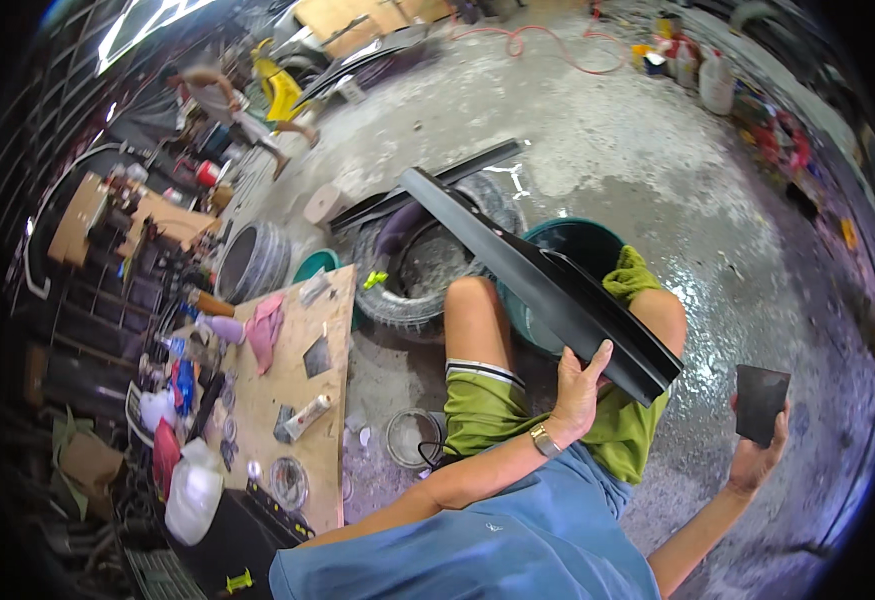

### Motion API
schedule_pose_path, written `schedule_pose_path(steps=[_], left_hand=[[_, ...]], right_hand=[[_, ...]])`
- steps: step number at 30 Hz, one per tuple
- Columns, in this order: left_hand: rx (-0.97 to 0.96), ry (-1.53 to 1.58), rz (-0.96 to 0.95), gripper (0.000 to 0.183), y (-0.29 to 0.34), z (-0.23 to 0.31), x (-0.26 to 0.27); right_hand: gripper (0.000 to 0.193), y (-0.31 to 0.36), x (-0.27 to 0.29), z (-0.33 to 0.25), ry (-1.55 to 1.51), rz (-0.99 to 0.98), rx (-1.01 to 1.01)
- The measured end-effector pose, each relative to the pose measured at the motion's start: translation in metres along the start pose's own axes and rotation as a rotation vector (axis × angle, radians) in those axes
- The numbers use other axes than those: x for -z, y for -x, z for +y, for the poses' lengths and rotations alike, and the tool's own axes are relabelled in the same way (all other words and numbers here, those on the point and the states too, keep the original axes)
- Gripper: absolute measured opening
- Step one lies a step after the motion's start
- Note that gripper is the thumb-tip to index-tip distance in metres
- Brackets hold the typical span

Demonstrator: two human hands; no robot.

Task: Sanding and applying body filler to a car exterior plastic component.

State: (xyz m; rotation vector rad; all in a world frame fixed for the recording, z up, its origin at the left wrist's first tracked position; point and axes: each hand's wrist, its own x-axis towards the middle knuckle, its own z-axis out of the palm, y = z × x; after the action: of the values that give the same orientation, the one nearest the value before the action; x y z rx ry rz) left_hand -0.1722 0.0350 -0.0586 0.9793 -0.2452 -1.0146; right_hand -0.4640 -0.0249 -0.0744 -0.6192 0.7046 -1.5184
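Note:
A long black plastic trim panel (537, 275) slants across my lap, its near end over my right thigh. My left hand (579, 392), with a metal watch at the wrist, grips the near end by its edge, thumb on top; the fingers beneath are hidden. Out to the right, clear of the panel, my right hand (754, 462) holds up a dark rectangular piece of sandpaper (761, 404). Under the panel, between my knees, stands a teal bucket (577, 230). A green cloth (630, 275) drapes by my right knee.
A tire (397, 318) lies ahead, with another long black piece (477, 162) across it. Left stands a wooden board table (282, 420) with a pink cloth (264, 333) and a tube (308, 417). A small bucket (414, 438) sits beside it. Another person (219, 100) is far left. Jugs (715, 82) stand far right.

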Motion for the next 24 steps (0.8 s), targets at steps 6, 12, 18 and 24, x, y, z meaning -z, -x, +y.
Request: schedule_pose_path(steps=[6, 12, 18, 24], left_hand=[[-0.062, 0.043, 0.058, 0.029, -0.017, 0.004, 0.02], [-0.127, 0.075, 0.141, 0.028, -0.036, 0.007, 0.038], [-0.162, 0.117, 0.201, 0.027, -0.074, 0.017, 0.081], [-0.234, 0.139, 0.195, 0.038, -0.125, 0.036, 0.107]], right_hand=[[0.05, -0.035, -0.004, -0.003, -0.034, -0.132, -0.038], [0.051, -0.052, 0.007, -0.011, -0.036, -0.18, -0.051], [0.052, -0.047, 0.006, -0.018, 0.006, -0.088, -0.05], [0.05, -0.048, 0.015, -0.03, 0.083, -0.093, -0.019]])
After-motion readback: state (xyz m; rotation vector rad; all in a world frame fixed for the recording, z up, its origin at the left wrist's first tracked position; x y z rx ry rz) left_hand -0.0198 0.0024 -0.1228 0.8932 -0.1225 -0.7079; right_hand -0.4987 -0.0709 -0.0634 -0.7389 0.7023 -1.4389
